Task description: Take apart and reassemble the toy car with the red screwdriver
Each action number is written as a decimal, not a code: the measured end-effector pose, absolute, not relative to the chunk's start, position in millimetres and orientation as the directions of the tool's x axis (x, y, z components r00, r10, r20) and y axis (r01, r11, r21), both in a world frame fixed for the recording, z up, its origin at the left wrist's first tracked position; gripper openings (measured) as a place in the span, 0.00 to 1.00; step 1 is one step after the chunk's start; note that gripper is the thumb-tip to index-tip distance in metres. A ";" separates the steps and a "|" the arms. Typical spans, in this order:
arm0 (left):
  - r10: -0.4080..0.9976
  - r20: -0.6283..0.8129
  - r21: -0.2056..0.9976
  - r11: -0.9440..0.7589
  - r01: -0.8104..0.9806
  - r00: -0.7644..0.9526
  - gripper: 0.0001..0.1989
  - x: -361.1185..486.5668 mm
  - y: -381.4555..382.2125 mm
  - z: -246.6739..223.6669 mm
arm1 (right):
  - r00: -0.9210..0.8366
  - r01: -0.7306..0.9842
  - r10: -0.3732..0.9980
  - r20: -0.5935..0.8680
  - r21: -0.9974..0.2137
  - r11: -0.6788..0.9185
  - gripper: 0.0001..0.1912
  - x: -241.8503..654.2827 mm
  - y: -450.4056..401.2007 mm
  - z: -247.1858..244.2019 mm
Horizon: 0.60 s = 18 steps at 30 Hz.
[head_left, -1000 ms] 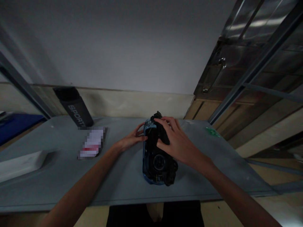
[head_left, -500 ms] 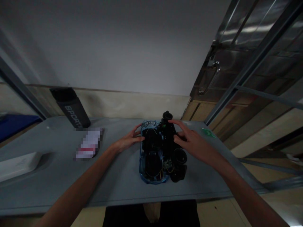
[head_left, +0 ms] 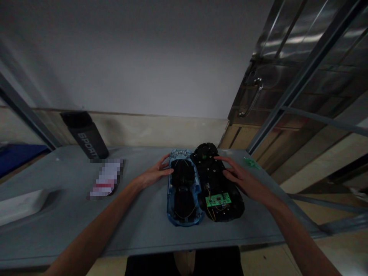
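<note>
A toy car lies opened in two halves on a grey table [head_left: 57,214]. The blue body shell [head_left: 183,191] rests upside down on the left. Beside it on the right lies the black chassis [head_left: 216,184] with a green circuit board [head_left: 217,200] and thin wires showing. My left hand [head_left: 154,174] touches the shell's left edge with its fingertips. My right hand [head_left: 244,180] rests against the chassis's right side, fingers spread over it.
A dark bottle [head_left: 84,134] with white lettering stands at the back left, near a blurred small packet [head_left: 105,179]. A white block [head_left: 20,201] lies at the far left. A small green piece [head_left: 250,162] sits at the right edge. Metal door and frame rise on the right.
My right hand has swung the black chassis off the blue shell and laid it flat to the right, circuit board up. My left hand stayed at the shell.
</note>
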<state>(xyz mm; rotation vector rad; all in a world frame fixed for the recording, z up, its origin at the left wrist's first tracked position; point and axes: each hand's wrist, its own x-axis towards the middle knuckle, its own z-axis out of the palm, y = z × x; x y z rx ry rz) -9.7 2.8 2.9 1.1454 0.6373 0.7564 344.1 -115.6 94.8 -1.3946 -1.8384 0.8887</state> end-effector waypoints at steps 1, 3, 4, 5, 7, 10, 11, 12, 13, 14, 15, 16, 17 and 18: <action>0.799 -0.062 0.955 0.222 -0.197 0.599 0.53 -9.7 3.5 1.8 | -0.232 0.459 0.970 0.069 -0.871 0.172 0.28 347.6 -116.0 88.9; 0.795 -0.060 0.957 0.219 -0.192 0.604 0.54 -9.5 4.5 0.2 | -0.241 0.336 0.970 0.014 -0.937 0.097 0.30 352.0 -117.9 78.2; 0.793 -0.058 0.957 0.217 -0.192 0.606 0.55 -9.3 4.7 0.0 | -0.225 0.289 0.974 -0.008 -0.956 0.059 0.31 352.9 -119.3 73.7; 0.793 -0.057 0.958 0.216 -0.191 0.607 0.55 -9.0 4.6 0.3 | -0.205 0.248 0.978 -0.028 -0.968 0.024 0.32 352.9 -121.0 69.9; 0.791 -0.063 0.958 0.218 -0.184 0.608 0.55 -8.5 3.8 1.9 | -0.166 0.181 0.985 -0.057 -0.983 -0.026 0.33 351.4 -124.3 64.1; 0.788 -0.071 0.959 0.221 -0.174 0.611 0.55 -8.1 2.3 5.1 | -0.127 0.126 0.988 -0.091 -0.989 -0.075 0.37 348.6 -127.1 58.4; 0.789 -0.073 0.960 0.222 -0.173 0.611 0.55 -8.2 2.1 5.7 | -0.115 0.121 0.988 -0.104 -0.989 -0.089 0.39 348.2 -127.3 56.8; 0.790 -0.075 0.960 0.223 -0.171 0.609 0.55 -8.3 2.1 5.9 | -0.102 0.119 0.988 -0.115 -0.988 -0.102 0.41 348.1 -127.2 55.3; 0.791 -0.080 0.959 0.226 -0.169 0.607 0.55 -8.5 2.4 5.8 | -0.094 0.117 0.988 -0.125 -0.987 -0.114 0.43 348.3 -127.0 53.9; 0.792 -0.086 0.959 0.231 -0.166 0.605 0.55 -8.7 2.9 5.3 | -0.091 0.113 0.987 -0.131 -0.986 -0.120 0.44 348.6 -126.6 52.5; 0.792 -0.091 0.958 0.235 -0.164 0.604 0.56 -8.9 3.5 4.5 | -0.092 0.108 0.986 -0.136 -0.986 -0.126 0.46 349.0 -126.3 51.1; 0.792 -0.092 0.958 0.236 -0.165 0.604 0.56 -9.0 4.1 3.7 | -0.093 0.101 0.986 -0.137 -0.987 -0.128 0.47 349.5 -125.9 49.6; 0.791 -0.091 0.957 0.237 -0.166 0.605 0.55 -9.2 4.6 2.8 | -0.091 0.091 0.986 -0.139 -0.987 -0.130 0.48 350.0 -125.6 47.9; 0.790 -0.092 0.957 0.239 -0.166 0.605 0.55 -9.3 5.0 2.2 | -0.084 0.081 0.986 -0.141 -0.988 -0.135 0.49 350.6 -125.3 45.8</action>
